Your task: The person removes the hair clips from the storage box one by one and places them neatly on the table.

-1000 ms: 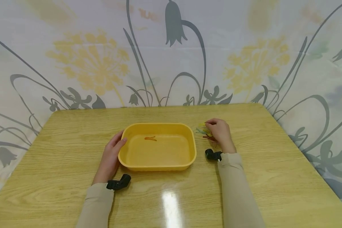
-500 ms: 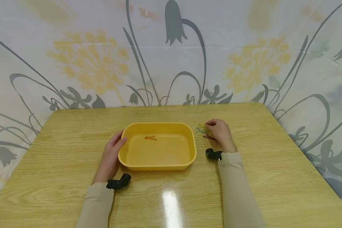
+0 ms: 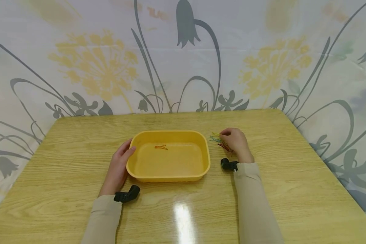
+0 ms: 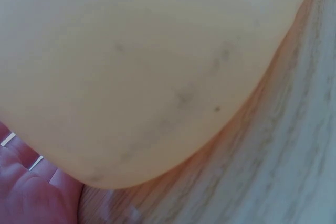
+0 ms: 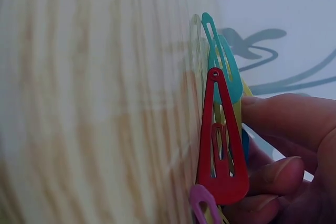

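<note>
My left hand (image 3: pixel 120 164) grips the left wall of a yellow plastic tub (image 3: pixel 167 179), its thumb over the rim. Inside the tub lies an orange hair clip (image 3: pixel 161 147). To the tub's right, my right hand (image 3: pixel 235 142) is at a small pile of snap hair clips and pinches a yellow hair clip (image 3: pixel 215 134) at the fingertips. A teal hair clip (image 5: pixel 222 61), a red hair clip (image 5: pixel 223 187) and a pink hair clip (image 5: pixel 202 200) show beside the fingers in the right wrist view. The hand hides part of the pile.
A wooden table (image 3: pixel 183 196) carries everything. A flower-patterned cloth (image 3: pixel 183 67) hangs behind it. Each wrist wears a black camera mount; the right mount (image 3: pixel 228 165) is close to the table near the pile.
The fingers of my right hand have shifted slightly at the pile, and the yellow hair clip and red clips there have turned a little. The left hand and tub stay in place.
</note>
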Tool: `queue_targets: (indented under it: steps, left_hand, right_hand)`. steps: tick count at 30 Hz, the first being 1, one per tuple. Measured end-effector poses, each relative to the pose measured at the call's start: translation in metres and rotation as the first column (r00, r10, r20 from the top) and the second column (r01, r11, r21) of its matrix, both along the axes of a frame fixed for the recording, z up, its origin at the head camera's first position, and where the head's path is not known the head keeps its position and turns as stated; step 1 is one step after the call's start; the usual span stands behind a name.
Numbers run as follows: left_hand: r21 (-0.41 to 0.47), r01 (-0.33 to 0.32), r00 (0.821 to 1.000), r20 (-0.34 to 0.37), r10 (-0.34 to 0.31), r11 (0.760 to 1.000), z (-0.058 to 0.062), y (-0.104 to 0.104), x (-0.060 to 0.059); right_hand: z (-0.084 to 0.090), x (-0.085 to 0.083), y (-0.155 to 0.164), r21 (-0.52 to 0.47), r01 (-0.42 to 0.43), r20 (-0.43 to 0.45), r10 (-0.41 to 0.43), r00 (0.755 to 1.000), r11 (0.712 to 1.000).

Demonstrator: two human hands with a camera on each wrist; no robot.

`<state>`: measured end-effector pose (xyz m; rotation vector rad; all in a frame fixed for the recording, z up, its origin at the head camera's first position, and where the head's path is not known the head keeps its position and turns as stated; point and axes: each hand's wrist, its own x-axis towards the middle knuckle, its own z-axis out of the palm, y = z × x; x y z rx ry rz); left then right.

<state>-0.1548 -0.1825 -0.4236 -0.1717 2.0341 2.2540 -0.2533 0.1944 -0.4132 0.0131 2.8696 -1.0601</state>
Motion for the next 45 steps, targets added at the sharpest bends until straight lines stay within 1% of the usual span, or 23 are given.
queue_targets:
  steps: [6, 10, 17, 21, 26, 30, 34, 36, 39, 42, 45]
  left_hand:
    - [0.001, -0.008, 1.0, -0.011, 0.008, 1.0, 0.0, -0.001, -0.001]
    - [0.007, -0.006, 1.0, -0.006, 0.006, 1.0, 0.001, -0.001, 0.0]
    - [0.012, -0.01, 1.0, -0.003, 0.01, 1.0, 0.001, 0.0, -0.001]
    - [0.011, -0.009, 1.0, 0.009, 0.009, 1.0, -0.001, 0.0, -0.001]
    - [0.014, -0.014, 1.0, 0.001, 0.014, 1.0, -0.002, 0.0, -0.001]
    - [0.017, -0.014, 1.0, -0.005, 0.014, 1.0, -0.001, 0.0, -0.002]
    - [0.017, -0.017, 1.0, -0.001, 0.017, 1.0, 0.0, -0.001, -0.002]
    - [0.013, -0.017, 1.0, 0.008, 0.017, 1.0, 0.0, 0.0, -0.002]
    - [0.004, -0.018, 1.0, 0.019, 0.018, 1.0, 0.0, 0.0, -0.001]
    - [0.0, -0.02, 1.0, 0.022, 0.02, 1.0, -0.001, 0.0, -0.001]
    - [-0.003, -0.026, 0.999, 0.022, 0.026, 1.0, -0.001, 0.0, -0.001]
  right_hand:
    - [0.001, -0.001, 0.0, 0.0, -0.012, -0.002, 0.012, 1.0, 1.0]
    - [0.001, -0.001, 0.0, -0.021, -0.018, 0.008, 0.018, 1.0, 1.0]
    - [0.002, 0.001, 0.001, -0.027, -0.017, -0.019, 0.016, 1.0, 0.999]
    - [0.001, 0.002, 0.002, -0.047, -0.01, -0.011, 0.009, 1.0, 0.999]
    - [0.001, 0.002, 0.003, -0.076, -0.008, -0.043, 0.004, 0.999, 0.997]
    - [0.005, 0.001, 0.002, -0.106, 0.002, -0.066, -0.009, 0.998, 0.994]
    - [0.011, 0.001, 0.0, -0.138, 0.003, -0.051, -0.011, 0.999, 0.99]
    - [0.013, 0.001, -0.001, -0.136, -0.017, -0.034, 0.012, 0.999, 0.991]
    - [0.017, 0.003, -0.004, -0.116, -0.084, -0.028, 0.081, 0.996, 0.99]
    - [0.02, 0.005, -0.006, -0.084, -0.172, -0.041, 0.169, 0.985, 0.982]
    - [0.022, 0.006, -0.008, -0.066, -0.227, -0.045, 0.224, 0.973, 0.972]
